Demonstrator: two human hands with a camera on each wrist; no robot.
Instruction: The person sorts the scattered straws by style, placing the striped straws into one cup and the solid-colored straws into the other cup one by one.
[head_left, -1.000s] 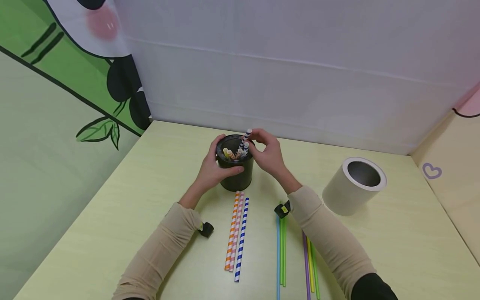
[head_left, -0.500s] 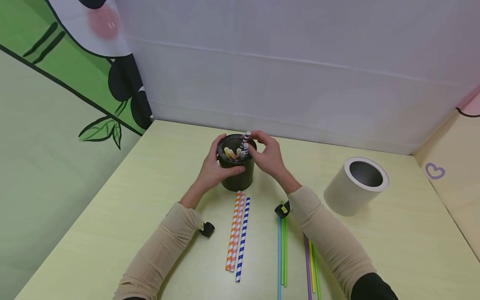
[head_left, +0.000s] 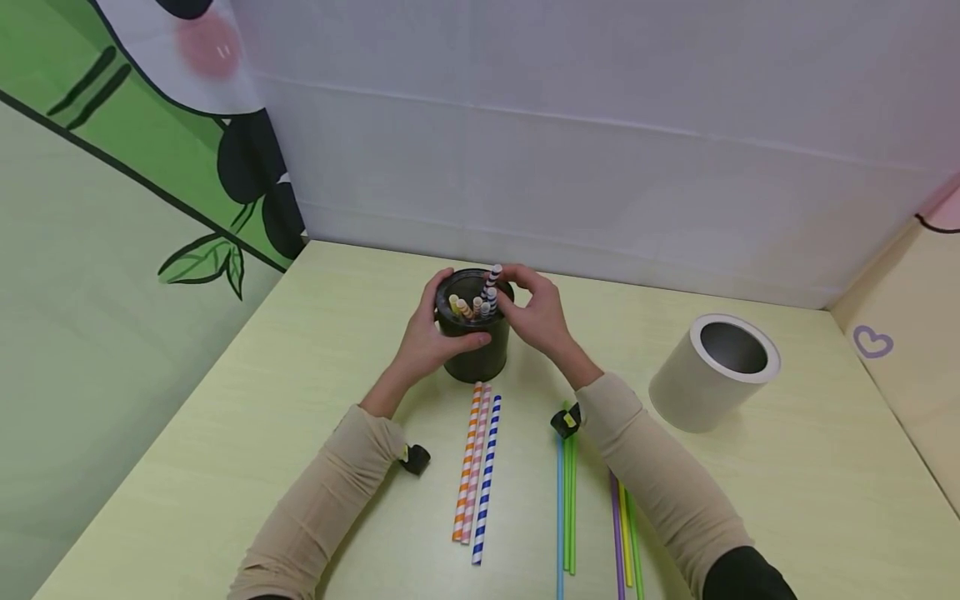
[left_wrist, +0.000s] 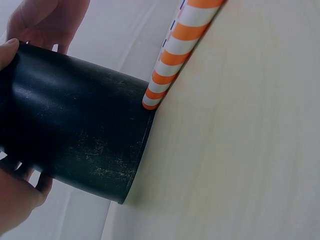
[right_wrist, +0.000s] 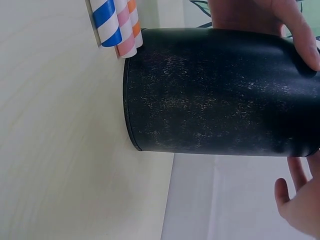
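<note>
A black cylindrical cup stands upright near the back of the table with several striped paper straws inside, their tops near its rim. My left hand grips the cup from the left, thumb across its front. At the right rim, my right hand pinches a dark-blue-and-white striped straw, which stands higher than the others. Its lower part is hidden inside the cup. Both wrist views show the cup's scuffed black wall with fingers around its upper end.
Before the cup lie an orange-striped straw, a pink-striped straw and a blue-striped straw. Plain blue, green, purple and yellow sticks lie by the right forearm. A white hollow cylinder stands at right.
The right hand and the dark-blue-striped straw have come down slightly toward the cup. The left hand keeps its grip, and the view has shifted a little.
</note>
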